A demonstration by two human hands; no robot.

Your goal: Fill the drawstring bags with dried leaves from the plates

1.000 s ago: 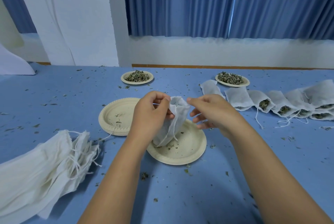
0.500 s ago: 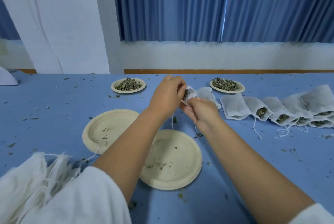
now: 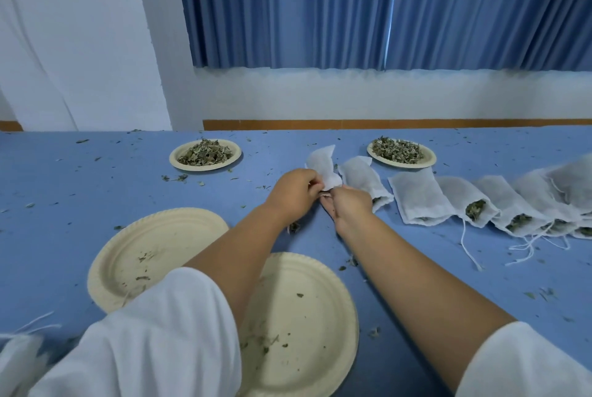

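Observation:
A white drawstring bag (image 3: 323,163) lies far out on the blue table (image 3: 80,191), at the left end of a row of filled bags (image 3: 474,201). My left hand (image 3: 293,193) and my right hand (image 3: 349,207) meet at its near end and both pinch its mouth. Two plates with dried leaves stand at the back: one on the left (image 3: 205,154), one on the right (image 3: 401,153). Two nearly bare paper plates, one at left (image 3: 153,252) and one in front (image 3: 307,326), lie close to me with only crumbs.
A pile of unfilled white bags (image 3: 16,351) shows at the lower left edge. Loose strings (image 3: 525,247) trail from the filled row toward me. Leaf crumbs are scattered over the table. A white wall and blue curtains stand behind the table's far edge.
Both hands carried the bag from above the front plate out to the left end of the filled row and lowered it to the table. The camera leaned forward.

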